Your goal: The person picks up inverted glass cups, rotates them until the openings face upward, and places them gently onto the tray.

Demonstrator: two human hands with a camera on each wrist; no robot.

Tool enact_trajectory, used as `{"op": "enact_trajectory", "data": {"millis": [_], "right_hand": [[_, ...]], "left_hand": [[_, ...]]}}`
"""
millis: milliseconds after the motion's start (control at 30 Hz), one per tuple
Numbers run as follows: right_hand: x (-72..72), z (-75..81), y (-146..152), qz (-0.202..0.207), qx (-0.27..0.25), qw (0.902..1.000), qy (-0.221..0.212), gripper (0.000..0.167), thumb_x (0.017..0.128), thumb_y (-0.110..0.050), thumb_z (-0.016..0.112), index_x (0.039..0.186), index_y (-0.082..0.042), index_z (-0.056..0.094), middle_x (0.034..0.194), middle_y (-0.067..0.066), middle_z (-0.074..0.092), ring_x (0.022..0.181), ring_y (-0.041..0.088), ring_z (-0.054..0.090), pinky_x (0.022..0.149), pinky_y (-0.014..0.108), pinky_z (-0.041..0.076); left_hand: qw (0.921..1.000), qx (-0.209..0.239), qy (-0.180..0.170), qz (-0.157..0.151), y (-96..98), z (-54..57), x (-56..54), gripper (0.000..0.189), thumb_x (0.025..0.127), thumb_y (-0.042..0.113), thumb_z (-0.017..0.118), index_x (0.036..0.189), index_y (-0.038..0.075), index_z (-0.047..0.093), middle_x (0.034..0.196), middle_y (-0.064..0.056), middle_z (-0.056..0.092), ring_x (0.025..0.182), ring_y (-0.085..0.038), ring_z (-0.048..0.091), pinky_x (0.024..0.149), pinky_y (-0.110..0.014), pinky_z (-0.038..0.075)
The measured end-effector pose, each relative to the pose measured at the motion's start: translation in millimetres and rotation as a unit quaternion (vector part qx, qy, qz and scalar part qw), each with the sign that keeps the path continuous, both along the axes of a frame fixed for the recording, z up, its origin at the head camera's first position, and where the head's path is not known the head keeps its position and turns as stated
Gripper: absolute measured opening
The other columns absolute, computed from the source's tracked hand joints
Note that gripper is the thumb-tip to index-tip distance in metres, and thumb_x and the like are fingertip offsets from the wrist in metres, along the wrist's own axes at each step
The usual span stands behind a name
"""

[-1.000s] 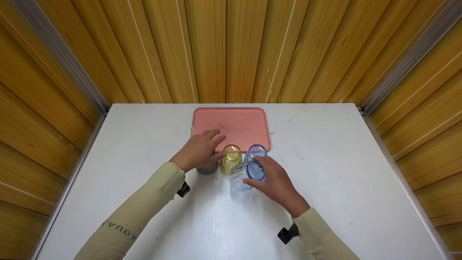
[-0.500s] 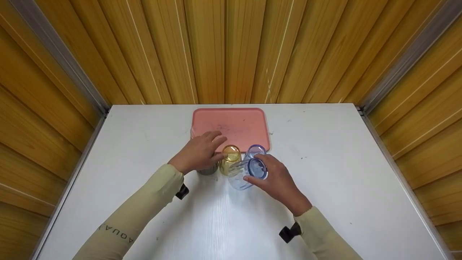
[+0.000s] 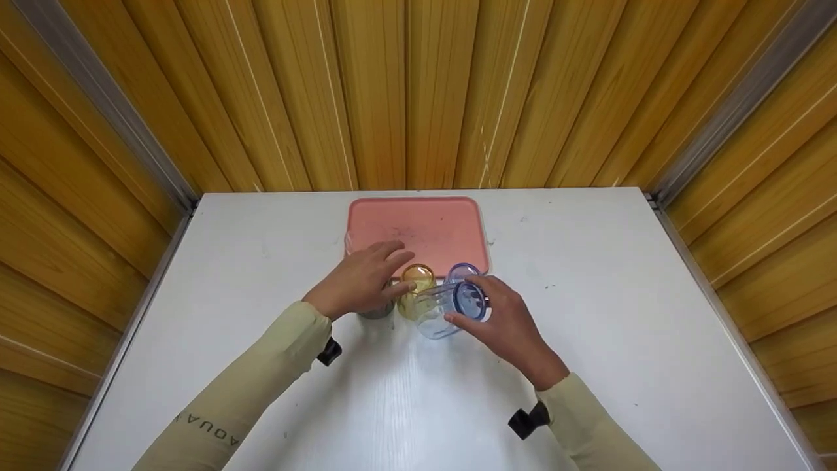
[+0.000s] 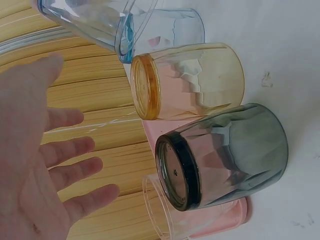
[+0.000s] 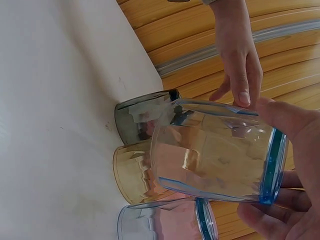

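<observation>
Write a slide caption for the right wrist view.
Right hand holds a blue-based cup near three inverted others: gray cup, amber cup and bluish cup; left hand beyond.

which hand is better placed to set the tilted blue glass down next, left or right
Right, most likely: the right hand has its grip on the tilted blue glass, near its base. The left hand holds nothing and is nearer the dark glass.

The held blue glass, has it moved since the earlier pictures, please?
Yes: in the head view, the held blue glass's base has shifted slightly right and upward against the pink tray.
</observation>
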State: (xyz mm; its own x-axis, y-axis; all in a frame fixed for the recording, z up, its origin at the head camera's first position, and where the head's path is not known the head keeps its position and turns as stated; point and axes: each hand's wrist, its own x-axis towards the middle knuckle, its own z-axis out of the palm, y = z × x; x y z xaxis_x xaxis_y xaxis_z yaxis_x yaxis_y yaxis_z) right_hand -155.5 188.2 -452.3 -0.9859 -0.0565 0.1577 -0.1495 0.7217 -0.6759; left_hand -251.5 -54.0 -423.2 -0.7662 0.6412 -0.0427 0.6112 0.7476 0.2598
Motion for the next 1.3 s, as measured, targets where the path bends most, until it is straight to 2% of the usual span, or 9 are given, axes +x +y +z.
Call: {"op": "enact_trajectory", "data": {"millis": [167, 267, 467, 633, 833, 1033, 1300], "right_hand": [[-0.6, 0.9, 1.8, -0.005, -0.008, 1.0, 0.001, 0.068, 0.076, -0.042, 0.081, 0.135, -0.023, 0.052, 0.127, 0.002, 0.059, 0.115, 0.019, 0.06, 0.09, 0.035, 0.056], [-0.8, 0.9, 2.2, -0.006, -0.015, 0.9999, 0.003, 0.069, 0.076, -0.044, 0.079, 0.135, -0.021, 0.052, 0.126, 0.002, 0.059, 0.114, 0.018, 0.061, 0.088, 0.033, 0.057], [-1.8, 1.4, 3.1, -0.015, -0.03, 0.9994, 0.009, 0.07, 0.077, -0.047, 0.078, 0.135, -0.018, 0.052, 0.121, 0.0, 0.06, 0.11, 0.015, 0.062, 0.088, 0.03, 0.057], [-1.9, 1.9, 2.3, -0.02, -0.044, 0.9984, 0.031, 0.07, 0.076, -0.043, 0.08, 0.134, -0.016, 0.053, 0.119, 0.0, 0.061, 0.107, 0.015, 0.062, 0.086, 0.03, 0.058], [-2.2, 2.1, 1.6, -0.03, -0.06, 0.9966, 0.047, 0.071, 0.076, -0.044, 0.08, 0.134, -0.013, 0.053, 0.119, -0.001, 0.061, 0.106, 0.014, 0.062, 0.085, 0.03, 0.058], [-3.6, 2.5, 1.4, -0.033, -0.074, 0.9947, 0.065, 0.069, 0.076, -0.051, 0.076, 0.131, -0.016, 0.054, 0.118, -0.004, 0.061, 0.105, 0.012, 0.062, 0.085, 0.029, 0.057], [-5.7, 3.0, -0.1, -0.031, -0.089, 0.9925, 0.078, 0.066, 0.077, -0.052, 0.075, 0.13, -0.018, 0.055, 0.116, -0.006, 0.061, 0.103, 0.012, 0.062, 0.087, 0.032, 0.057]], "left_hand": [[0.9998, 0.001, -0.019, 0.0, 0.2, 1.1, 1.7, 0.062, 0.09, 0.06, 0.053, 0.145, 0.033, 0.041, 0.153, 0.002, 0.038, 0.143, -0.023, 0.036, 0.113, -0.053, 0.034], [0.9996, 0.006, -0.025, -0.006, 0.4, 1.0, 3.5, 0.065, 0.088, 0.063, 0.054, 0.145, 0.034, 0.041, 0.153, 0.002, 0.039, 0.142, -0.023, 0.037, 0.113, -0.053, 0.034], [0.9993, 0.016, -0.022, -0.024, 2.5, 0.0, 5.2, 0.07, 0.082, 0.07, 0.055, 0.143, 0.037, 0.041, 0.151, 0.003, 0.041, 0.141, -0.023, 0.039, 0.112, -0.054, 0.036], [0.999, 0.013, -0.022, -0.037, 2.9, -1.0, 6.0, 0.08, 0.078, 0.076, 0.052, 0.145, 0.035, 0.039, 0.152, 0.002, 0.04, 0.141, -0.022, 0.039, 0.113, -0.051, 0.035], [0.9985, 0.019, -0.028, -0.044, 4.8, -2.6, 8.1, 0.087, 0.075, 0.076, 0.055, 0.148, 0.033, 0.036, 0.154, 0.002, 0.038, 0.142, -0.022, 0.037, 0.114, -0.05, 0.035], [0.9981, 0.022, -0.034, -0.047, 6.3, -5.5, 8.7, 0.091, 0.075, 0.075, 0.058, 0.15, 0.03, 0.033, 0.155, 0.003, 0.036, 0.142, -0.022, 0.036, 0.114, -0.05, 0.035], [0.9972, 0.041, -0.046, -0.042, 7.4, -8.6, 8.6, 0.09, 0.074, 0.076, 0.058, 0.15, 0.035, 0.031, 0.154, 0.004, 0.037, 0.142, -0.023, 0.038, 0.112, -0.052, 0.037]]}}
